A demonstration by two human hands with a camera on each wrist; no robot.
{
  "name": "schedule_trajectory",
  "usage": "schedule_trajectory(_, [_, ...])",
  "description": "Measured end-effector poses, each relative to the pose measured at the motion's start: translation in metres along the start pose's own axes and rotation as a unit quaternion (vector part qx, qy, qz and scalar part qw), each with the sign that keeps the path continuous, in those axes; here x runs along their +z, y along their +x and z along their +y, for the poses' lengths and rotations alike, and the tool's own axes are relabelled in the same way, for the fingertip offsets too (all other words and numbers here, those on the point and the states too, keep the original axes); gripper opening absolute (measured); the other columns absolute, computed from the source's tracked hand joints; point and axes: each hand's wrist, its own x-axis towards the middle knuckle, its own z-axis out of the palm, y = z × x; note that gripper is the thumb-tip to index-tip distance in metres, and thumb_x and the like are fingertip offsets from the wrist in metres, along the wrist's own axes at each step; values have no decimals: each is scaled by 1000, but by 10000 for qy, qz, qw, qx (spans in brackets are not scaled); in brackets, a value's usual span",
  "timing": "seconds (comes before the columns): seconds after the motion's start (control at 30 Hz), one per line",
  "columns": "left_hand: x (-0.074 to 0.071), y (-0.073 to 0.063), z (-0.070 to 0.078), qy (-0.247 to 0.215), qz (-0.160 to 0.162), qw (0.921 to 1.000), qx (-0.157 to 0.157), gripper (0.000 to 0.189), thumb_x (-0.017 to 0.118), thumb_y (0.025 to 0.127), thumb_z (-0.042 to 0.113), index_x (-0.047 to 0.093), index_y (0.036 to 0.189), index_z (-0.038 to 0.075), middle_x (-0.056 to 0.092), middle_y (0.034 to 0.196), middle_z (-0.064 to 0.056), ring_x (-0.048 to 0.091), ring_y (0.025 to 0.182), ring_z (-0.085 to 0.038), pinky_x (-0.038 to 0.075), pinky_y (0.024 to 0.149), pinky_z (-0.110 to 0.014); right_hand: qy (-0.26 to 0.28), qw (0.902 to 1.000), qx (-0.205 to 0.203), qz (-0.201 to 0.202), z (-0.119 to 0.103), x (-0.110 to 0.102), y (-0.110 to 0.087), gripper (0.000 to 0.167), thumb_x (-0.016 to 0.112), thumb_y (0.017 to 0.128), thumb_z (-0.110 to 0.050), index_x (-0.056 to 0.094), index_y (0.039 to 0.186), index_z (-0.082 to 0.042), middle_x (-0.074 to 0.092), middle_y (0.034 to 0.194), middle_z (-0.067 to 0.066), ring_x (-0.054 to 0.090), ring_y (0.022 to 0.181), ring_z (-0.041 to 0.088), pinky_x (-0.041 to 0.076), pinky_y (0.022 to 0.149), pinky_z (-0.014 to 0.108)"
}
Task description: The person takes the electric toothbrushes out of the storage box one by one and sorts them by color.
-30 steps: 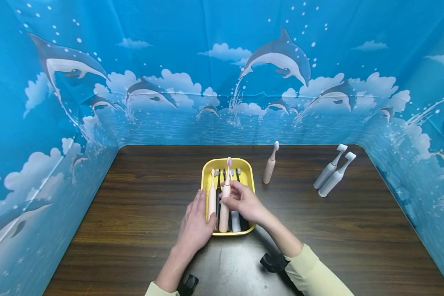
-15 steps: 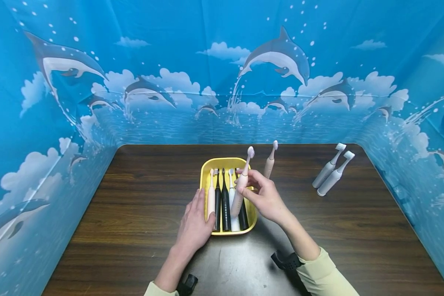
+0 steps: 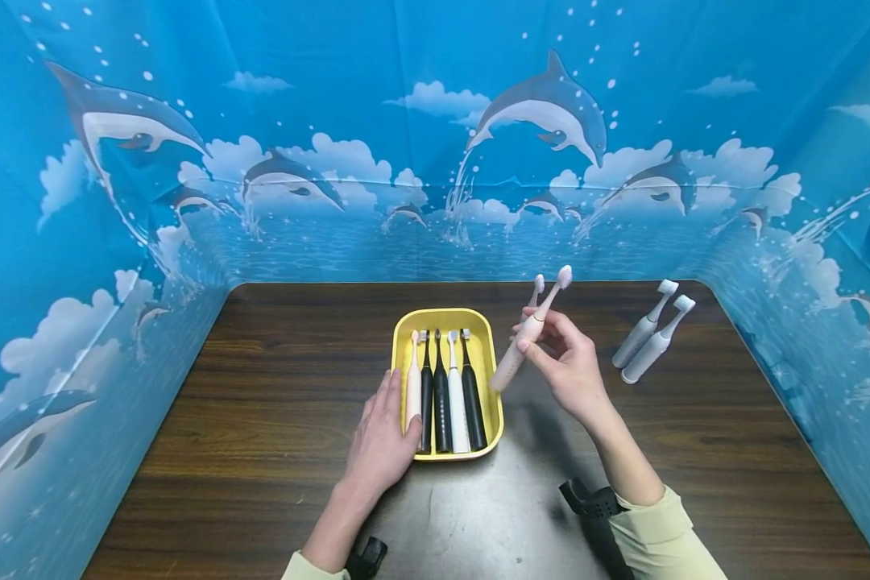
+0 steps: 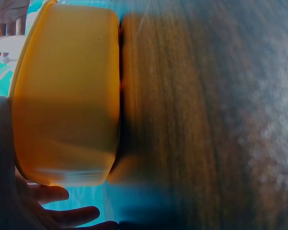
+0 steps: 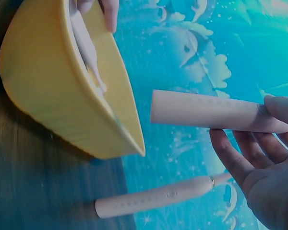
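In the head view, my right hand pinches a pale pink electric toothbrush by its handle, thumb on one side and fingers on the other. The toothbrush tilts with its head up and right, its lower end beside the yellow tray. My left hand rests against the tray's left side, fingers fairly straight and thumb over the edge. Inside the tray, a cream toothbrush, several black toothbrushes and a white toothbrush lie side by side. In the right wrist view, the held handle hangs past the tray's rim.
Another pink toothbrush stands upright on the table just behind the held one, partly covered in the head view. Two pale grey-white toothbrushes stand close together at the right. A dolphin-print curtain encloses the dark wooden table.
My right hand has lifted the pink toothbrush from over the tray and carried it right, uncovering the white and black toothbrushes beneath. My left hand has stayed at the tray.
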Motion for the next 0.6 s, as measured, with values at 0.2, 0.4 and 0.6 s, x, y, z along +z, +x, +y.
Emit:
schedule_trajectory(0.2, [0,0,-1,2,-15,10000,5,80,63,94,30,28,162,5,32,164,-18,43,139,-42,45,101,-61,-452,9978,66,472,5,-11,-1,43,71,92,6,59,133,7,70,117,25,67,103,6,53,90,19])
schedule_trajectory(0.4, [0,1,0,-5,2,10000,9,79,63,94,29,29,161,4,32,164,-18,43,139,-42,44,103,-60,-929,9900,138,1050,12,-12,-2,45,71,91,9,59,134,8,69,117,28,64,99,6,51,86,14])
schedule_trajectory(0.6, [1,1,-1,-15,28,10000,57,79,62,94,29,30,161,3,32,163,-19,43,140,-43,44,103,-60,-1418,9773,-158,1567,1,-4,-5,42,69,89,14,58,129,15,68,116,30,68,99,32,51,82,12])
